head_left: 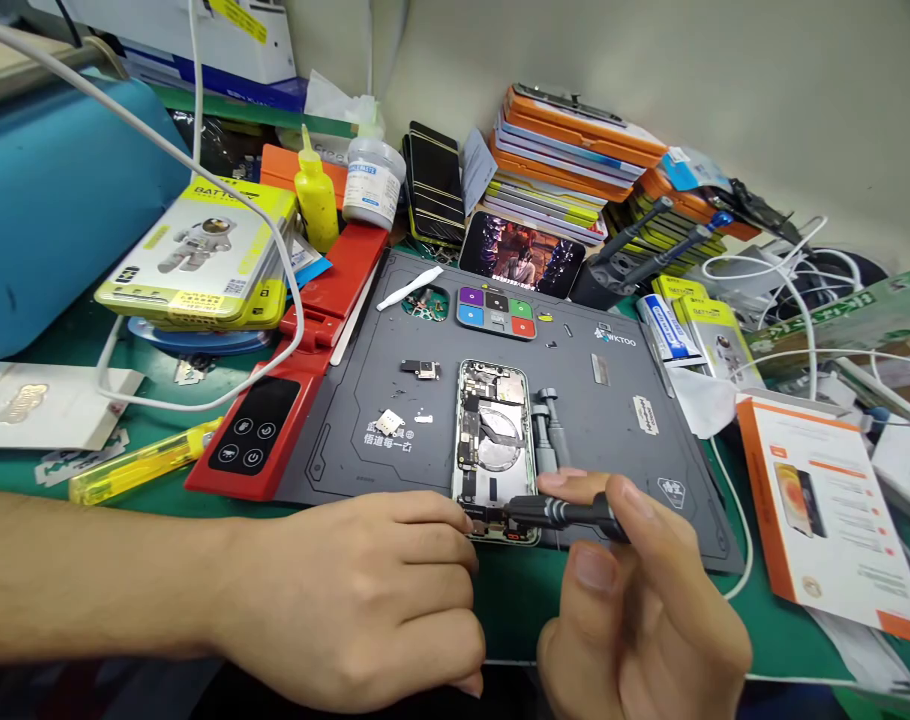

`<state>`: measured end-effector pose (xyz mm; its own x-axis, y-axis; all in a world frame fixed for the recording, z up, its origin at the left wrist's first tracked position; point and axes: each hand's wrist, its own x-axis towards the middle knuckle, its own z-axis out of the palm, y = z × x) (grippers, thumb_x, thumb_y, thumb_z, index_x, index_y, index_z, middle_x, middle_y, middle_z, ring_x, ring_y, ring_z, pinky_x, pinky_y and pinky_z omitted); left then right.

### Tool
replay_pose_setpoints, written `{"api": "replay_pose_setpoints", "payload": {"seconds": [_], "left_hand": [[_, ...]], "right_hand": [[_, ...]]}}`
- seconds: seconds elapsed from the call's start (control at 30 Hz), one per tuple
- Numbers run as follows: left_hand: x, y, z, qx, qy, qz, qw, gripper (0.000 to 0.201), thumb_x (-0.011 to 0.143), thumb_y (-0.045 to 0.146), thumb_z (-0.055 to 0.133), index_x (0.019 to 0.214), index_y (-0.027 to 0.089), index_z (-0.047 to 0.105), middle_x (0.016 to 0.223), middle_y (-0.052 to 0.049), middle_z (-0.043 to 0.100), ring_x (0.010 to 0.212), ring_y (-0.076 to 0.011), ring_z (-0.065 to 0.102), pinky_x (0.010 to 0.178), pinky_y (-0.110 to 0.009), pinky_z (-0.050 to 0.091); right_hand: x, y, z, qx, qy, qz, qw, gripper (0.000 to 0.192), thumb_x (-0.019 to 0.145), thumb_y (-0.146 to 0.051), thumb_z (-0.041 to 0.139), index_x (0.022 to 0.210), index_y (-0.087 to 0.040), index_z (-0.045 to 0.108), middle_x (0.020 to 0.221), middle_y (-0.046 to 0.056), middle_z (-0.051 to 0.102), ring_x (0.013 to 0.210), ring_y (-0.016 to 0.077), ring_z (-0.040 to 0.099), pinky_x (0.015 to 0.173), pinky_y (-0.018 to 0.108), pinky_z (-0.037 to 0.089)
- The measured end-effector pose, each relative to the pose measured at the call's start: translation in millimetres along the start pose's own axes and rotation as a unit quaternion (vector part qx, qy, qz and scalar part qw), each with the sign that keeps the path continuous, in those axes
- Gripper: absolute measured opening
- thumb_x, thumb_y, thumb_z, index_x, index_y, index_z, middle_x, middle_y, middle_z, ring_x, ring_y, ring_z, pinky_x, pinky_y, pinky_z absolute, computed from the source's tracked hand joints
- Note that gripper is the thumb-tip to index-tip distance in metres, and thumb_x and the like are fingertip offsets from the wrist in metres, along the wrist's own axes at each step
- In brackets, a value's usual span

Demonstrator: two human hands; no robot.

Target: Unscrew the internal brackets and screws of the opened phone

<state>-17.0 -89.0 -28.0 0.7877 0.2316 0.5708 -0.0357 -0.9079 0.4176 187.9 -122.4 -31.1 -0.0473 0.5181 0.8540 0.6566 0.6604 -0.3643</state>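
An opened phone (516,490) lies on the grey repair mat (410,480), its inner parts showing. My right hand (642,600) grips a dark screwdriver (560,511), whose front end lies over the lower part of the phone; the tip itself is hard to make out. Curled fingers of my left hand (357,595) press at the phone's lower left edge, and the thumb is hidden. Two grey screwdrivers (549,430) rest just right of the phone. To its left are a small dark component (423,370) and a metal shield plate (389,421).
A red device with touch buttons (252,440) borders the mat's left side, beside a yellow-handled tool (140,465). A white cable (200,175) loops across the left. Behind the mat stand a lit phone (522,255) and stacked cases (567,150). An orange-edged box (830,510) lies right.
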Motion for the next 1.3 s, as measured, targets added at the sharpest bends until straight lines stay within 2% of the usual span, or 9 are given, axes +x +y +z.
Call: {"api": "replay_pose_setpoints", "payload": {"seconds": [0.1,0.17,0.37,0.5,0.6,0.73,0.9,1.07,1.3], "left_hand": [[-0.3,-1.4,-0.3,0.006,0.008,-0.009,1.0,0.034,0.115,0.025,0.053,0.091,0.012,0.075,0.083,-0.005,0.074,0.094,-0.0221,0.072,0.109,-0.037,0.055],[0.5,-3.0,-0.9,-0.003,0.016,-0.018,1.0,0.034,0.116,0.026,0.052,0.093,0.012,0.074,0.085,-0.005,0.074,0.095,-0.0209,0.072,0.108,-0.036,0.053],[3.4,-4.0,-8.8,-0.072,0.024,-0.086,0.993,0.028,0.117,0.031,0.051,0.1,0.016,0.066,0.087,-0.004,0.073,0.091,-0.0188,0.065,0.091,-0.032,0.051],[2.8,-2.6,-13.8,-0.104,0.021,-0.139,0.985,0.027,0.117,0.034,0.05,0.099,0.018,0.063,0.09,-0.002,0.072,0.091,-0.0178,0.062,0.087,-0.028,0.049],[2.0,-2.7,-14.5,-0.116,0.022,-0.16,0.98,0.025,0.116,0.033,0.052,0.101,0.018,0.064,0.092,-0.002,0.073,0.093,-0.0176,0.061,0.086,-0.026,0.049],[1.6,-2.6,-13.2,-0.096,0.014,-0.137,0.986,0.026,0.116,0.032,0.053,0.098,0.018,0.064,0.089,-0.003,0.072,0.092,-0.0187,0.061,0.087,-0.028,0.049],[1.6,-2.2,-11.8,-0.076,0.018,-0.114,0.99,0.028,0.116,0.032,0.051,0.096,0.018,0.064,0.088,-0.004,0.072,0.091,-0.0192,0.061,0.086,-0.029,0.049],[1.4,-3.1,-10.8,-0.063,0.026,-0.11,0.992,0.029,0.116,0.032,0.051,0.095,0.018,0.064,0.086,-0.003,0.071,0.089,-0.0191,0.061,0.085,-0.029,0.049],[2.1,-4.5,-9.4,-0.059,0.029,-0.096,0.993,0.027,0.115,0.031,0.052,0.093,0.018,0.063,0.083,-0.003,0.071,0.085,-0.0192,0.062,0.081,-0.03,0.05]], "right_hand": [[-0.4,0.5,2.3,0.02,0.039,-0.002,0.999,0.074,0.079,0.016,0.06,0.145,-0.016,0.068,0.113,0.008,0.079,0.091,0.0227,0.076,0.073,0.043,0.062],[-0.4,1.3,4.2,0.024,0.043,-0.002,0.999,0.073,0.078,0.017,0.061,0.143,-0.015,0.069,0.113,0.008,0.08,0.09,0.0222,0.077,0.072,0.042,0.062],[-0.4,2.0,4.4,0.012,0.062,-0.006,0.998,0.068,0.085,0.015,0.059,0.144,-0.018,0.069,0.11,0.008,0.078,0.087,0.0202,0.074,0.069,0.039,0.06],[-2.6,0.7,1.5,0.011,0.043,0.009,0.999,0.066,0.086,0.013,0.065,0.143,-0.019,0.069,0.118,0.009,0.076,0.097,0.0223,0.074,0.074,0.04,0.064],[-3.4,0.3,0.1,0.013,0.025,0.037,0.999,0.065,0.091,0.01,0.062,0.147,-0.023,0.066,0.126,0.009,0.075,0.107,0.0251,0.075,0.079,0.044,0.067],[-2.1,0.8,-1.6,0.003,0.014,0.024,1.0,0.061,0.094,0.006,0.061,0.146,-0.026,0.064,0.117,0.005,0.076,0.097,0.0209,0.074,0.079,0.041,0.065],[-2.2,0.4,-2.9,0.008,-0.001,0.031,0.999,0.057,0.097,0.002,0.059,0.147,-0.024,0.063,0.125,0.008,0.075,0.107,0.0241,0.076,0.085,0.046,0.067],[-5.4,0.8,-1.6,0.013,-0.012,0.021,1.0,0.059,0.097,0.004,0.06,0.148,-0.024,0.061,0.125,0.007,0.077,0.096,0.0208,0.079,0.082,0.045,0.069],[-5.6,0.6,0.1,0.014,-0.012,0.021,1.0,0.06,0.096,0.005,0.061,0.148,-0.023,0.06,0.125,0.007,0.077,0.097,0.0211,0.079,0.08,0.044,0.07]]}}
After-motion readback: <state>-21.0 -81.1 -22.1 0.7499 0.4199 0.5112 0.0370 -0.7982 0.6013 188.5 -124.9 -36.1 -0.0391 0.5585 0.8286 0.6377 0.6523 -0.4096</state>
